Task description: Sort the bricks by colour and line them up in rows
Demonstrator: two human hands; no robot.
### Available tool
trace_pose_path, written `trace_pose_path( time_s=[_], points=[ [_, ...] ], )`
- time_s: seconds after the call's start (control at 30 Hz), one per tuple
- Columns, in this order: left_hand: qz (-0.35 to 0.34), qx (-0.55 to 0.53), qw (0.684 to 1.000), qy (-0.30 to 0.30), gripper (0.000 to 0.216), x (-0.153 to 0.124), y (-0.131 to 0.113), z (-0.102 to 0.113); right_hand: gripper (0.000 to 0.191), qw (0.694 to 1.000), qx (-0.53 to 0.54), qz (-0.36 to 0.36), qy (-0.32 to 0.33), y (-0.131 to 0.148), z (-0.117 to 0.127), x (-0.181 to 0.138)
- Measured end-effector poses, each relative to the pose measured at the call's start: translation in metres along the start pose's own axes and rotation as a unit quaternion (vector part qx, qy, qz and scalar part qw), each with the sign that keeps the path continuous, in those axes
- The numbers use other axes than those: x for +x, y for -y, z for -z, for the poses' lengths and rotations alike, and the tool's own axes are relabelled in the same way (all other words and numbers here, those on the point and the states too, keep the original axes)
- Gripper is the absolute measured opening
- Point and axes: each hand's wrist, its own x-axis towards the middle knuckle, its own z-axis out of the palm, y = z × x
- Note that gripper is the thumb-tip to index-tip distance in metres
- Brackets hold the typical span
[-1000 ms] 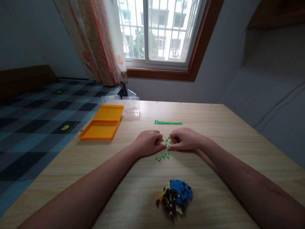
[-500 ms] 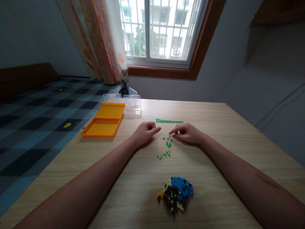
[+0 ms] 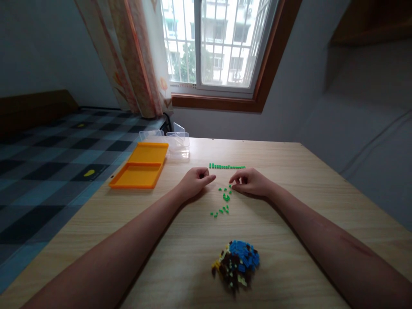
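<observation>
Both of my hands rest on the wooden table (image 3: 305, 180). My left hand (image 3: 195, 180) is loosely curled with the index finger stretched toward a scatter of tiny green bricks (image 3: 224, 201). My right hand (image 3: 249, 181) sits just right of those bricks with its fingertips pinched together; whatever they hold is too small to see. Behind both hands lies a straight row of green bricks (image 3: 227, 166). A heap of blue, brown and yellow bricks (image 3: 237, 262) lies close to me.
An open orange case (image 3: 140, 171) lies at the table's left edge, with clear plastic boxes (image 3: 170, 139) behind it. A checkered bed surface is on the left. The window and curtain are beyond the table's far edge.
A second ago both hands were pressed together over the green scatter. They have drawn apart and moved back toward the green row, uncovering the loose bricks.
</observation>
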Motion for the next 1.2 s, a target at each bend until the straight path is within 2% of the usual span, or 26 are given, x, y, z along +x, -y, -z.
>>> trace_pose_path(
  time_s=[0.13, 0.23, 0.37, 0.5, 0.77, 1.03, 1.2],
  points=[
    [0.001, 0.001, 1.000, 0.002, 0.042, 0.001, 0.001, 0.000, 0.009, 0.997, -0.063, 0.045, -0.012, 0.003, -0.004, 0.002],
    [0.000, 0.003, 1.000, 0.001, 0.043, 0.001, 0.001, 0.001, 0.007, 0.995, -0.086, 0.053, -0.020, 0.004, -0.007, 0.006],
    [0.003, -0.004, 1.000, -0.002, 0.042, 0.001, 0.002, 0.003, 0.008, 0.993, -0.104, 0.048, -0.040, 0.004, -0.013, 0.006],
    [0.003, 0.004, 1.000, -0.002, 0.042, 0.000, 0.003, 0.004, 0.014, 0.987, -0.135, 0.057, -0.071, 0.004, -0.014, -0.010],
    [0.006, 0.004, 1.000, -0.002, 0.043, 0.001, 0.005, 0.004, 0.024, 0.975, -0.187, -0.010, -0.118, -0.020, 0.014, -0.052],
    [0.014, 0.004, 1.000, -0.004, 0.045, 0.002, 0.004, 0.005, 0.021, 0.979, -0.165, -0.004, -0.121, -0.022, 0.016, -0.051],
    [0.014, 0.005, 1.000, -0.005, 0.044, 0.002, 0.005, 0.005, 0.019, 0.969, -0.184, -0.065, -0.149, -0.030, 0.021, -0.038]
  ],
)
